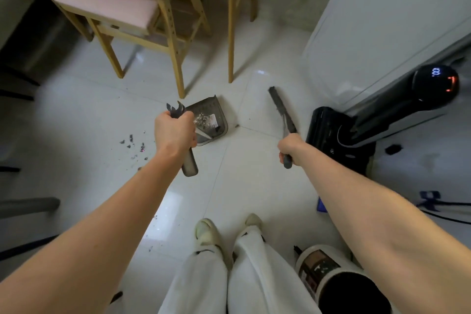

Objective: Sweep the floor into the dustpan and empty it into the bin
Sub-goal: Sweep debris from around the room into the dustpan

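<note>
The left hand (pixel 175 131) grips the handle of the grey dustpan (pixel 212 116), which holds swept scraps. The right hand (pixel 289 146) grips the brush (pixel 281 109), bristles pointing far. Loose debris (pixel 132 144) lies on the floor (pixel 242 186) left of the dustpan. The bin (pixel 341 280) stands near right.

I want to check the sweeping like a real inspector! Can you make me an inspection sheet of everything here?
Surface: pale tiled floor, glossy.
Job's things: dustpan holding debris; brush; bin by the feet, open.
Clutter: dark crumbs unswept, left of the dustpan.
Grippers: left hand grips the dustpan handle; right hand grips the brush handle.
Cables: black cable on the floor at right.
Surroundings: wooden chair, table leg, upright vacuum, white appliance.
</note>
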Tool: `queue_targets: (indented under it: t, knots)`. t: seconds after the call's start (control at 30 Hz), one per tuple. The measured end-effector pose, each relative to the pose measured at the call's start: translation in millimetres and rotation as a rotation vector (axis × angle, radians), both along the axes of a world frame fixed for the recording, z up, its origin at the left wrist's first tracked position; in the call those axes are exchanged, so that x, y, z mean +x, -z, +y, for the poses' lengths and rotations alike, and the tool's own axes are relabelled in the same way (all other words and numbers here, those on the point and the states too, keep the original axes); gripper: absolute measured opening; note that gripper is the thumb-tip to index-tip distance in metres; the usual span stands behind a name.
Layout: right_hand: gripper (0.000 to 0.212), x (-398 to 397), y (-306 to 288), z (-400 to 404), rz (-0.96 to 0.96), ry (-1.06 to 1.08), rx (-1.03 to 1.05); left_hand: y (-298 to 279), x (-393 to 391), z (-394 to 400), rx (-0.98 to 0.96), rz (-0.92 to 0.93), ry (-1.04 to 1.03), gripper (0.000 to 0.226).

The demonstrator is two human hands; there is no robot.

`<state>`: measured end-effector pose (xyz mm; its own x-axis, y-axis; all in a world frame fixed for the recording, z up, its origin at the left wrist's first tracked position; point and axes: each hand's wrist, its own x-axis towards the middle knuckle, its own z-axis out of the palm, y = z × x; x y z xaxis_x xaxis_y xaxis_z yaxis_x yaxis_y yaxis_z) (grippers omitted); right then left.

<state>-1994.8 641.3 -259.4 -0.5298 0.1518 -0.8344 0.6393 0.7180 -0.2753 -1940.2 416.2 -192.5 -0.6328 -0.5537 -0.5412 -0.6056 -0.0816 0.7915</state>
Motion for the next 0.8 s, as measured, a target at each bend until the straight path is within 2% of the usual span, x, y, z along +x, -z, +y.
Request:
queue_targets:
  t: [0.07, 0.13, 0.27, 0.33, 0.43, 0.6, 0.8]
  knots:
    - [0.024, 1.5, 16.7, -11.1, -0.003, -0.135, 0.004, 8.0, 0.2, -6.9, -0.027, 0.002, 0.028, 0.019]
    - [0.035, 19.4, 23.9, -27.7, -0.092, -0.328, 0.095, 11.2, 0.2, -10.2, -0.051, -0.002, 0.06, 0.018]
    - [0.032, 58.4, 14.9, -57.1, -0.143, -0.652, 0.171, 7.9, 1.2, -14.3, -0.074, 0.002, 0.058, 0.012]
    - [0.041, 73.1, 1.7, -62.3, -0.224, -0.741, 0.193, 0.2, 10.0, -25.1, -0.065, 0.004, 0.014, 0.008]
    - [0.059, 87.8, -11.5, -61.8, -0.249, -0.708, 0.135, -9.7, 25.7, -44.2, -0.04, -0.004, -0.067, 0.009]
    - [0.032, 99.2, -28.7, -73.7, -0.123, -0.57, 0.114, -27.5, 55.6, -74.7, 0.027, 0.046, -0.195, 0.019]
    - [0.05, 70.8, -17.5, -129.7, -0.051, -0.472, 0.081, -22.7, 87.4, -97.0, 0.036, 0.052, -0.228, 0.022]
